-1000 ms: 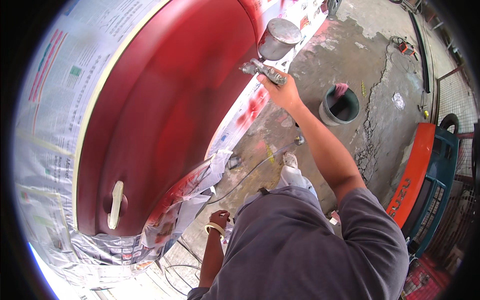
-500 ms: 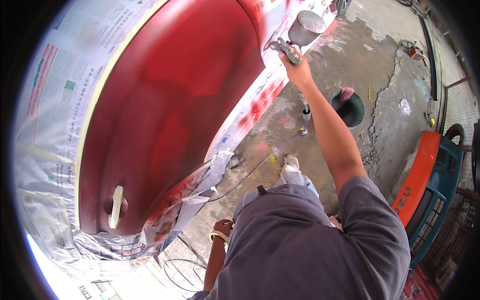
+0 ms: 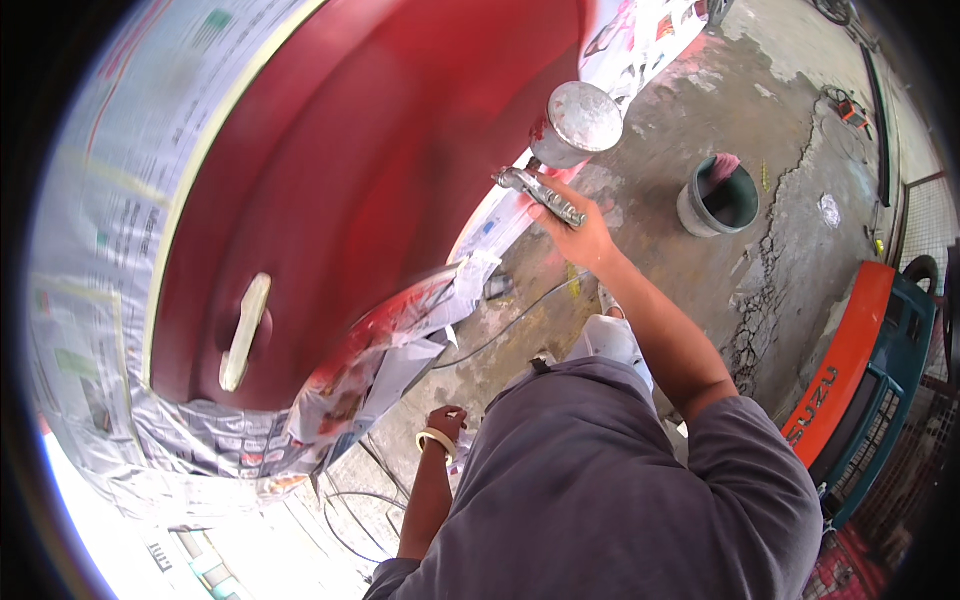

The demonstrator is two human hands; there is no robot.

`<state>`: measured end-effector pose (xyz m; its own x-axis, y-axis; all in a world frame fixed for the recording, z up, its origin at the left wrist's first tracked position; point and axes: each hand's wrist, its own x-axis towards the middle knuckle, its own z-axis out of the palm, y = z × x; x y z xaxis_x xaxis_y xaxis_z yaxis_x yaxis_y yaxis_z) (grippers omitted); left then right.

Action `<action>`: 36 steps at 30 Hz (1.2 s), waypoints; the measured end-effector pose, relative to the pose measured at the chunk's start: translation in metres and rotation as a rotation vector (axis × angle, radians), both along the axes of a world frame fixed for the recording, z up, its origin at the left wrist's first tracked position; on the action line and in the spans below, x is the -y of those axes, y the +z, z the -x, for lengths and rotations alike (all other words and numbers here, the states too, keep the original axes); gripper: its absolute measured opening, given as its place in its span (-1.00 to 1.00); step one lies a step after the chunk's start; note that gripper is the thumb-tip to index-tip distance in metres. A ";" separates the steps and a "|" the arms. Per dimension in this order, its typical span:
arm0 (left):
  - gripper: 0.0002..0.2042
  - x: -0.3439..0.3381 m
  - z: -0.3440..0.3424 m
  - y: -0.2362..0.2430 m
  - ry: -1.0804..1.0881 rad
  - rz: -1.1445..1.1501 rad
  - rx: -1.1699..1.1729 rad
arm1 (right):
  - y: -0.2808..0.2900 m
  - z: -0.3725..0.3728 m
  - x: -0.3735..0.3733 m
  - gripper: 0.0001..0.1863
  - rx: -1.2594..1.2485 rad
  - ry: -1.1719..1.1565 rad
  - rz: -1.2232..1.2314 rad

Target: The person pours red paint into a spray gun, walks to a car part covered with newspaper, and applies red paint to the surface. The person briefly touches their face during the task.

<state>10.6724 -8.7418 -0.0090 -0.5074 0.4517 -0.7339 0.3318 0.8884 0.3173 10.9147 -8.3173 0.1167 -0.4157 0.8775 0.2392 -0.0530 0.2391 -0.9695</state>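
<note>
My right hand (image 3: 572, 225) grips a silver spray gun (image 3: 540, 192) with a round metal cup (image 3: 583, 118) on top, over the lower edge of a glossy red car panel (image 3: 390, 130). The panel's red is unevenly shaded; pale masking tape covers its handle (image 3: 245, 330). Printed paper and plastic (image 3: 110, 260) mask the surrounding bodywork. My left hand (image 3: 444, 425) hangs low beside my grey shirt, fingers curled, a cream tape roll (image 3: 436, 441) round the wrist; I cannot make out what, if anything, the fingers hold.
A bucket (image 3: 715, 210) with a pink rag stands on cracked concrete (image 3: 770, 270). An orange machine (image 3: 850, 112) lies farther off. An orange and teal bumper (image 3: 840, 370) leans near mesh fencing at right. Cables (image 3: 355, 520) lie on the floor at lower left.
The spray gun rose toward the panel's far end half a second ago, and is now lower, closer to my body. The whole view has shifted slightly, with the panel higher in it.
</note>
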 end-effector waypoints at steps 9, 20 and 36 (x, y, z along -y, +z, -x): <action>-0.77 0.132 0.035 -0.037 0.061 0.057 0.063 | 0.001 0.060 0.159 -0.43 0.063 0.077 -0.014; -0.77 0.208 0.056 -0.046 0.122 0.085 0.075 | -0.011 0.115 0.237 -0.43 0.288 0.260 0.026; -0.75 0.073 0.023 -0.004 -0.096 0.092 0.000 | -0.030 0.004 -0.019 -0.52 0.005 -0.180 0.141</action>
<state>10.6498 -8.8152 -0.0125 -0.4648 0.4290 -0.7745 0.4171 0.8777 0.2359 10.9109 -8.2987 0.0871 -0.2505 0.9622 0.1069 -0.0166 0.1061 -0.9942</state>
